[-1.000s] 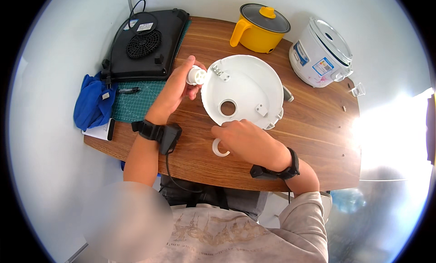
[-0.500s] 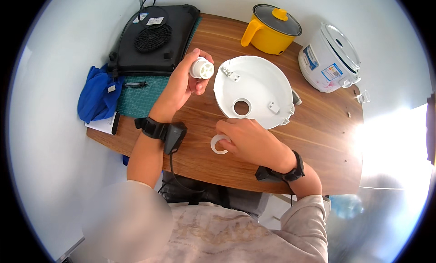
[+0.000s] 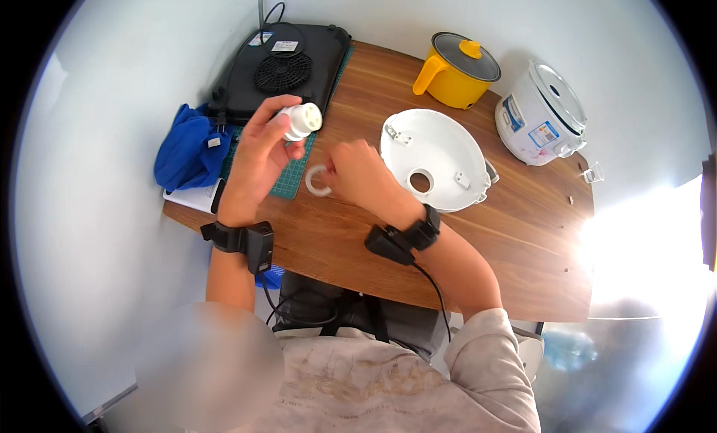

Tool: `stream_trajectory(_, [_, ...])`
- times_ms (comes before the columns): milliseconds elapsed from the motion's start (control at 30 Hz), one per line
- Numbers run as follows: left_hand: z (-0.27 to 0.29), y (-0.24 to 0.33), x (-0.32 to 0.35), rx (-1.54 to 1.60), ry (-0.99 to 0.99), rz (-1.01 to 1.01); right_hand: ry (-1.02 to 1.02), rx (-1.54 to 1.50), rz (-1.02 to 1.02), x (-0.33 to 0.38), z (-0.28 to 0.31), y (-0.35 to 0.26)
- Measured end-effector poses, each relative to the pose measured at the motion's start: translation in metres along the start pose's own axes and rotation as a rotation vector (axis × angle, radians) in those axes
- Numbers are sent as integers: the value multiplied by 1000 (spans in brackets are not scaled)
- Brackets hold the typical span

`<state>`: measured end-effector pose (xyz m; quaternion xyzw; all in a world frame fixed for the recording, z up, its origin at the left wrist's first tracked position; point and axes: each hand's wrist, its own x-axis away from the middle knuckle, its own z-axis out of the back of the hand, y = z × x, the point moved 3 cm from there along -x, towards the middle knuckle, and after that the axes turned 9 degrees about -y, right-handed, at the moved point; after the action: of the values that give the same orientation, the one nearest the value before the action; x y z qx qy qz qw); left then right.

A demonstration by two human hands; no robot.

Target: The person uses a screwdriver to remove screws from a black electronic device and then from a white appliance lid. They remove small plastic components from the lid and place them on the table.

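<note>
Two hands busy: L hand clamped on wht cyl. part, R hand pinching wht ring just nearer. Wht shell w/ hole on table, right; yellow pot farther, approx. behind it.

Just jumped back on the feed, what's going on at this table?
A person is handling two loose white parts. The left hand holds a short white cylindrical piece, and the right hand holds a white ring near it; the two parts are apart. A shallow white shell with a round hole lies on the wooden table, in neither hand's grip. Farther back stand a yellow pot with its lid on and a white rice cooker.
</note>
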<state>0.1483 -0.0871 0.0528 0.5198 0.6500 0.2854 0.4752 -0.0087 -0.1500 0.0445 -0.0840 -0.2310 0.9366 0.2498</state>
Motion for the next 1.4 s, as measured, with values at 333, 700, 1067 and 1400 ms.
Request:
stream_trajectory(333, [-31, -4, -13, -203, -31, 146, 241, -438, -65, 39, 76, -7])
stream_trajectory(700, [-115, -8, -82, -661, -98, -103, 454, -582, -29, 85, 109, 17])
stream_trajectory(1067, [-96, -4, -86, -450, -112, 66, 533, -481, -124, 101, 128, 27])
stream_trajectory(1400, [5, 1, 11, -723, -22, 307, 395, -230, 27, 85, 95, 1])
